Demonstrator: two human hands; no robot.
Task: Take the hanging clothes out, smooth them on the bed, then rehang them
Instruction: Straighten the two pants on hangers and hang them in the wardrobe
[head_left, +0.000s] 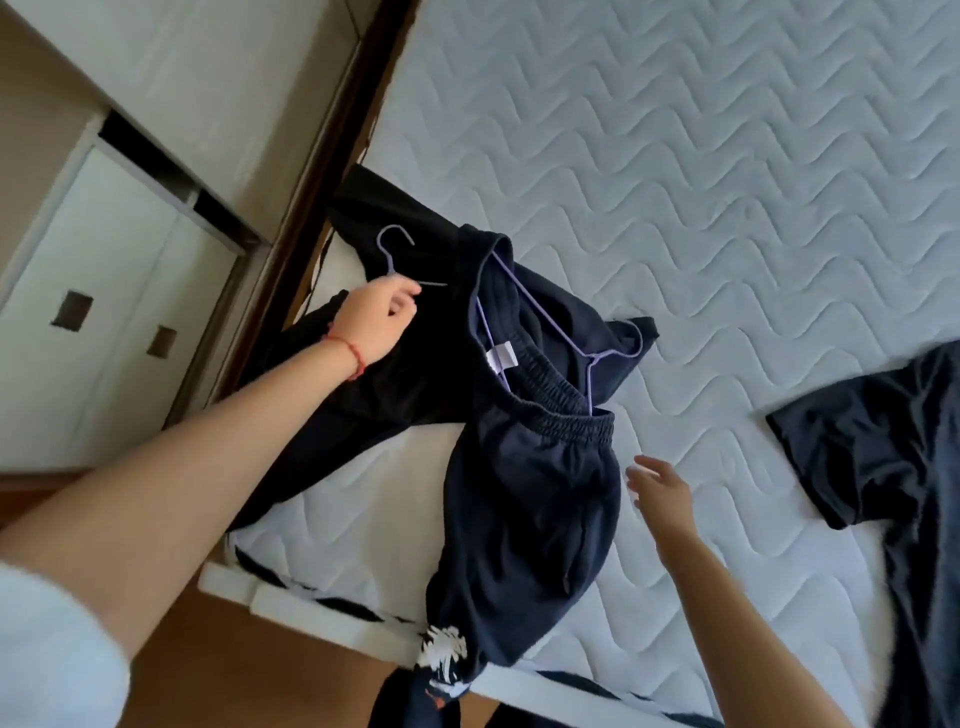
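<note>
Dark navy shorts (524, 499) with an elastic waistband hang on a purple wire hanger (587, 353) and lie at the corner of the quilted white bed (701, 171). My left hand (376, 325) pinches the neck of a second purple hanger (393, 254), which sits on a black garment (395, 374) draped over the bed's edge. My right hand (660, 493) hovers with loose, straight fingers just right of the shorts, holding nothing. One leg of the shorts, with a white print (441, 649), hangs over the bed edge.
Another dark T-shirt (872, 452) lies flat on the bed at the right. White wardrobe doors (104, 291) stand to the left, past a dark wooden bed frame (311, 156). Brown floor (249, 670) shows below the bed corner.
</note>
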